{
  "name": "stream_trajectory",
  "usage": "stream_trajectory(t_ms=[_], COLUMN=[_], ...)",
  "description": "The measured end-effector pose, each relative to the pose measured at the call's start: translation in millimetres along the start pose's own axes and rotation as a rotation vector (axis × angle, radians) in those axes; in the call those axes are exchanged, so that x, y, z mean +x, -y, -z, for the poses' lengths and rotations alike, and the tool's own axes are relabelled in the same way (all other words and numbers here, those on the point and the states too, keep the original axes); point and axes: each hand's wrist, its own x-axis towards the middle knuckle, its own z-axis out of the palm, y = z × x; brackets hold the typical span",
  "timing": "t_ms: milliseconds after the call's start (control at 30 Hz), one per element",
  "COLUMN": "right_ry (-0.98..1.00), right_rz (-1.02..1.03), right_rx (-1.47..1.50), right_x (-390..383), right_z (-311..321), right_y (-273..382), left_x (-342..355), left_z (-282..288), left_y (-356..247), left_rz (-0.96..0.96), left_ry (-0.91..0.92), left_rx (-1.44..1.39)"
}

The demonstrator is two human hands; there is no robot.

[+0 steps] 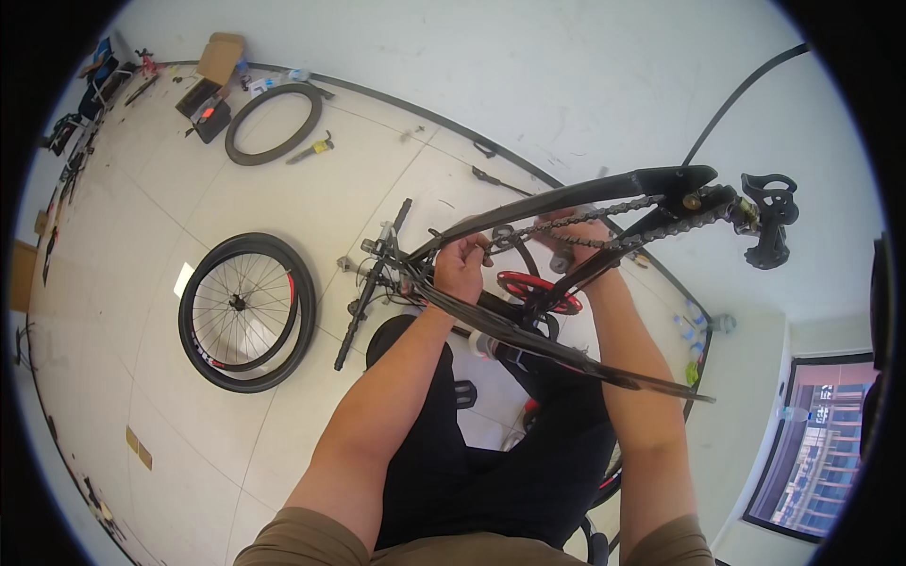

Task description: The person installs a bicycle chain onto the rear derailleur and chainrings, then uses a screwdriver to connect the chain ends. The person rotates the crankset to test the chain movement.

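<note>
A black bicycle frame [576, 193] stands in front of me, its rear end up at the right. The bicycle chain [679, 226] runs in two strands from the rear dropout toward my hands. Beside the frame tube, my left hand [461, 269] is closed, its fingertips pinching the chain's near end. My right hand [578, 232] is closed around the chain strands farther right; the chain and frame hide part of its fingers. Below them sits a red and black chainring [538, 291]. A black rear derailleur [772, 222] hangs at the dropout.
A bicycle wheel [247, 311] lies on the tiled floor at the left. Handlebars [373, 283] extend left of the frame. Farther back are a loose tire [274, 124], a yellow-handled tool [311, 147] and a cardboard box [220, 58]. Plastic bottles [692, 325] stand by the right wall.
</note>
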Motion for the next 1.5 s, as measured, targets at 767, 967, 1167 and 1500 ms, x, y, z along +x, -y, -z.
stream_trajectory(t_ms=[767,967,1167,1500], right_ry=[-0.988,-0.676,-0.401,-0.472], right_rz=[0.307,0.401,0.532,0.544], right_rx=[-0.432,0.205,0.299,0.345], right_x=[-50,-59,-50,-73], right_z=[119,105,81,39], right_y=[79,111,143,153], left_x=[-5,-11,-11,-5], left_z=[-8,-13,-19,-9], left_y=[-8,-11,-13,-4], left_rz=[-0.317,-0.382,-0.44,-0.416], left_ry=[-0.108,-0.046,-0.136,-0.095], left_rx=[0.471,0.596,0.619,0.489])
